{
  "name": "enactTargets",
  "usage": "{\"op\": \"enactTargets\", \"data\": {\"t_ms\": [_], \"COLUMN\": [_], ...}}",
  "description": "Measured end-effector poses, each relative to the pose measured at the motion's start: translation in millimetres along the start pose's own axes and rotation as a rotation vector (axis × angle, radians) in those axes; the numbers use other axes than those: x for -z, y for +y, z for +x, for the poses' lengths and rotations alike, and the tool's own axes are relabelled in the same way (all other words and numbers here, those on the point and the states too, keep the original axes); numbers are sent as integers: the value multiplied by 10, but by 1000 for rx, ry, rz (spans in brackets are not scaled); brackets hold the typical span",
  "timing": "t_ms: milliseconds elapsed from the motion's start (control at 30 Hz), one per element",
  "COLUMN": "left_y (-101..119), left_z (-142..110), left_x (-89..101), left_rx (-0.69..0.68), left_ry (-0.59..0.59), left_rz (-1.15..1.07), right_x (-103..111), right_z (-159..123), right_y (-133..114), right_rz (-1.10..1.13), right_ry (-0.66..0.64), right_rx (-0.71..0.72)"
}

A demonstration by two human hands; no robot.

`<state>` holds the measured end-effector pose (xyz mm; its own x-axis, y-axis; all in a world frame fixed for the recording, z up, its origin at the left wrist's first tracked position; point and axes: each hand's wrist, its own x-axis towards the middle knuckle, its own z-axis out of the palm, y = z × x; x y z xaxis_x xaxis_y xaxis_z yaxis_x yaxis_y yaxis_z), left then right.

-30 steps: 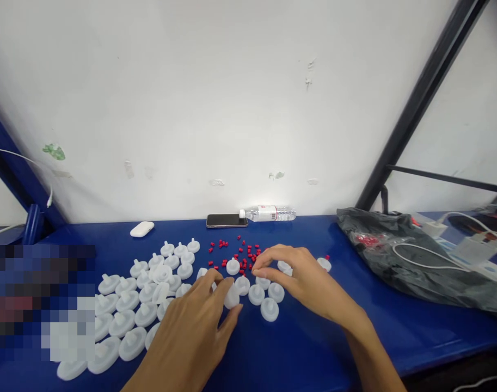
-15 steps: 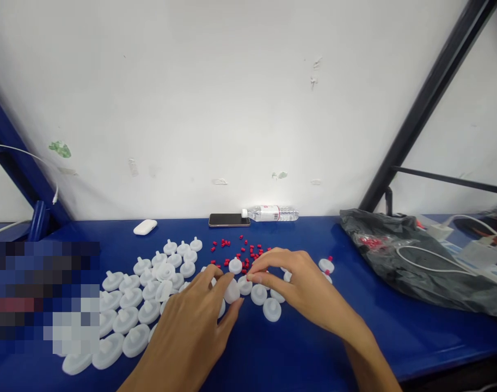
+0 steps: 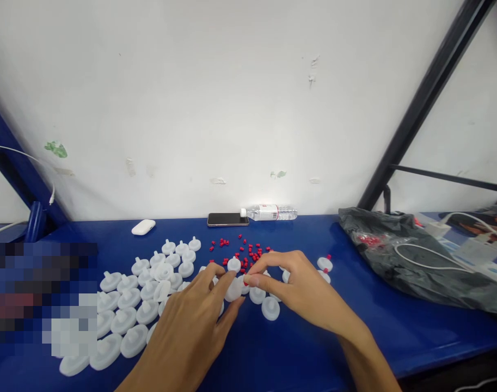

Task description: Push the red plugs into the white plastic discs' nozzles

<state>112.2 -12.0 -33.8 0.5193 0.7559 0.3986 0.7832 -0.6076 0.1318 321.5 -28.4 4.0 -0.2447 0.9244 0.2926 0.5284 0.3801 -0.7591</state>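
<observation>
Between the thumb and fingers of my left hand (image 3: 199,310) is a white round disc filter (image 3: 233,291), tilted up on its edge. My right hand (image 3: 293,286) pinches a small red cap (image 3: 245,281) right beside that disc; whether the two touch I cannot tell. Several loose red caps (image 3: 254,254) lie behind my hands. White discs with short stems (image 3: 128,298) crowd the table to the left, and a few more (image 3: 270,308) rest under and around my right hand. At the right, two discs (image 3: 325,264) carry red caps on their stems.
Along the wall lie a phone (image 3: 227,220), a clear plastic bottle (image 3: 272,212) and a white earbud case (image 3: 143,227). A dark plastic bag (image 3: 379,256) with a white cable covers the right side of the blue table (image 3: 313,354). The lower left is pixelated.
My right hand has come slightly nearer the held disc, and the red cap in its fingertips shows more. My left hand keeps its hold. The whole view has shifted a little.
</observation>
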Motion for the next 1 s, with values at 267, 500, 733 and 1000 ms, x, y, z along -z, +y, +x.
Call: {"op": "enactTargets", "data": {"t_ms": [267, 500, 733, 1000], "left_y": [21, 56, 84, 100], "left_z": [-14, -16, -40, -5], "left_x": [-2, 38, 105, 217], "left_rx": [-42, -93, -15, 294], "left_ry": [65, 266, 273, -150], "left_rz": [-49, -183, -371, -1314], "right_x": [-30, -67, -222, -333], "right_z": [-4, -57, -6, -23], "right_y": [-37, -91, -120, -181], "right_rz": [97, 469, 783, 738], "right_ry": [-14, -212, -141, -77], "right_rx": [-38, -121, -103, -66]}}
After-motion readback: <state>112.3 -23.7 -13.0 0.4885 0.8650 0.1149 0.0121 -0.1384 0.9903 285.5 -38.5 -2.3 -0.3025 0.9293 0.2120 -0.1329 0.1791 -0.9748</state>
